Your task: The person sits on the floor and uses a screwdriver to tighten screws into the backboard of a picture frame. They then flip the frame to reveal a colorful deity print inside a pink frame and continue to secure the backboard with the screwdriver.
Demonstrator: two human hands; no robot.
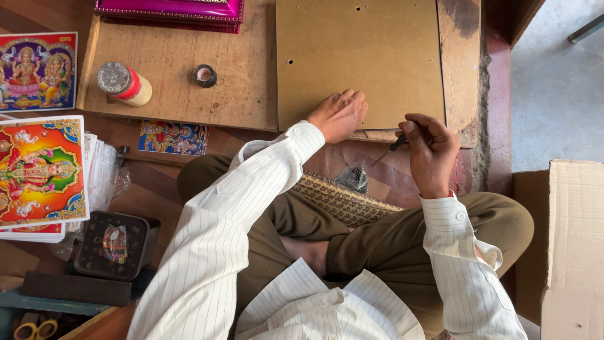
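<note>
The board, a plain brown backing sheet, lies flat on the low worktop, its near edge at about 6 o'clock just under both hands. The left hand rests knuckles-up on that near edge, fingers curled together and pressing down on the board rather than gripping anything. The right hand, at 3 o'clock of the left and just off the board's near right corner, has its fingers clamped on a thin dark-handled tool (an awl or small driver, too fine to tell which), the tip slanting down toward 8 o'clock.

To do this well, I judge the left hand should bear down close to where the tip meets the edge, so the sheet cannot skate. The tool wants a short grip and a steady angle; a slip would send the point toward the left thumb or the lap.

A small dark bag sits at 6 o'clock of the hands, on the person's knee side. Farther off, at 9 o'clock, stand a jar and a tape roll, with colourful prints stacked beyond.
</note>
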